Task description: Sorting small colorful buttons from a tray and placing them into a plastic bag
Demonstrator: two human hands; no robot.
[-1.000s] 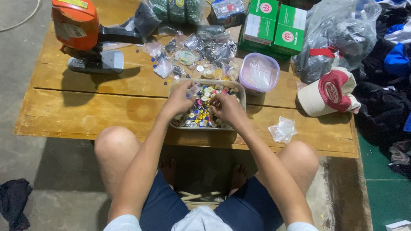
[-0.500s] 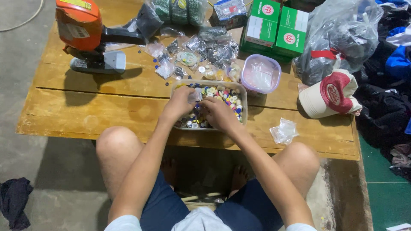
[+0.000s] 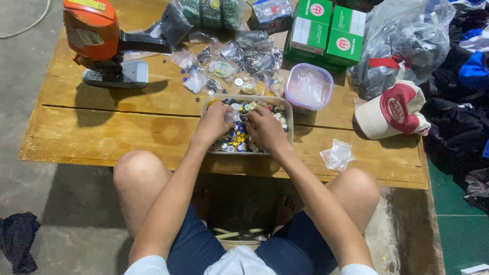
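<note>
Button tray (image 3: pixel 285 104): clear rectangular plastic tray at the near-middle of the wooden table (image 3: pixel 102 132), close to the near edge; filled with small mixed buttons (image 3: pixel 239 140) in blue, yellow, white and dark tones.
Left hand (image 3: pixel 214 122): inside the tray on its left side, fingers curled down into the buttons; whether it pinches one, cannot tell.
Right hand (image 3: pixel 265 130): inside the tray on the right, just beside the left hand, fingers bent into the pile; grip cannot be made out.
Round tub (image 3: pixel 308 87): translucent, purple rim, just beyond the tray's far right corner; pale clear wrapping inside.
Small bags (image 3: pixel 239 58): clear packets heaped beyond the tray, holding dark and light small pieces; a few loose buttons lie around them.
Green boxes (image 3: pixel 328 33): stacked at the far edge, closed.
Large grey bag (image 3: pixel 407 40): far right, bulging, contents unclear.
Cap (image 3: pixel 395 109): red and white, right of the tub.
Crumpled packet (image 3: pixel 337 154): clear, near right of the tray.
Orange machine (image 3: pixel 94 38): far left of the table.
</note>
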